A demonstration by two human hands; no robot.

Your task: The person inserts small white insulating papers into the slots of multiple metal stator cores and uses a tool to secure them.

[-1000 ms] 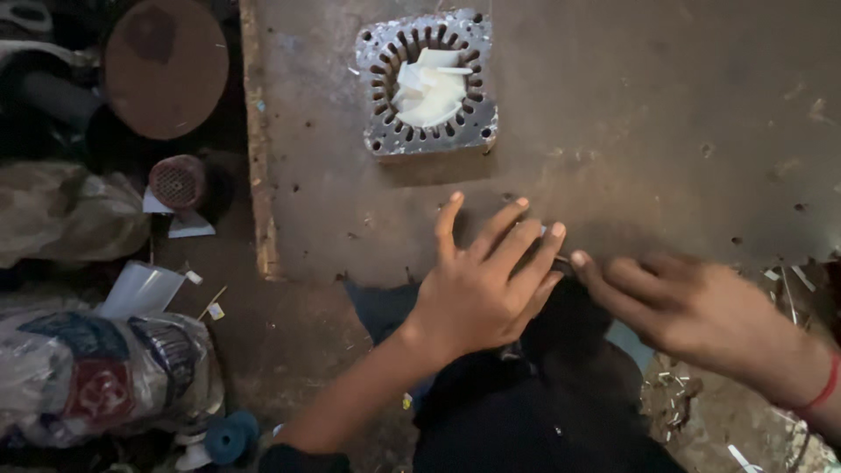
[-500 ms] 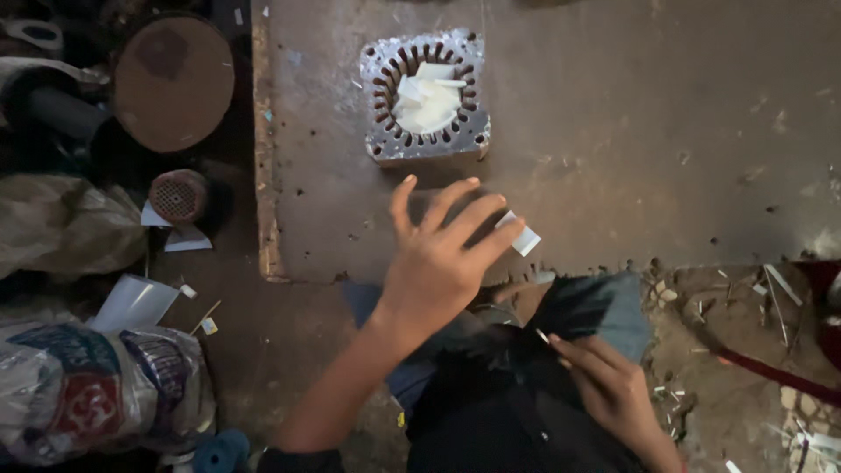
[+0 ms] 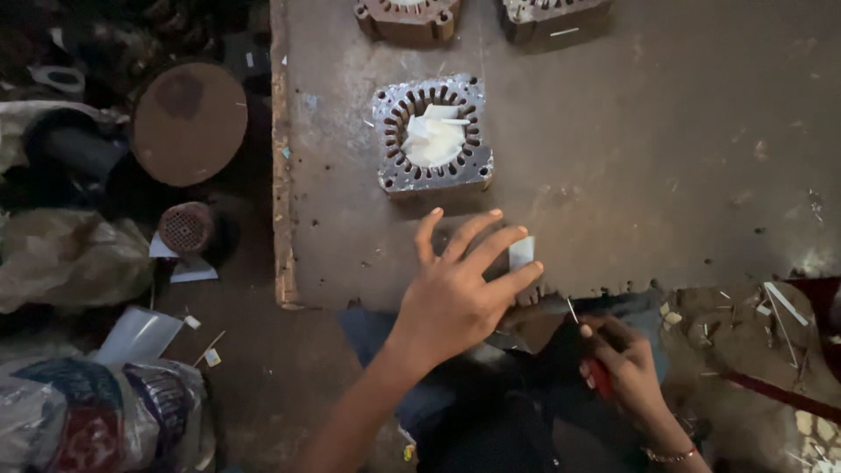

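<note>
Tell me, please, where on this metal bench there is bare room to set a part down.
The metal bench is bare right of the stator core, below the two housings at the far edge. The left hand, paper slip and right hand crowd the near edge.

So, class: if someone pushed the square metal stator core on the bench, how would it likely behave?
The stator core looks like solid stacked metal, so it is probably heavy and stiff. It lies flat on the workbench, so it would likely slide, not roll or tip. The loose white paper pieces inside might shift.
</note>
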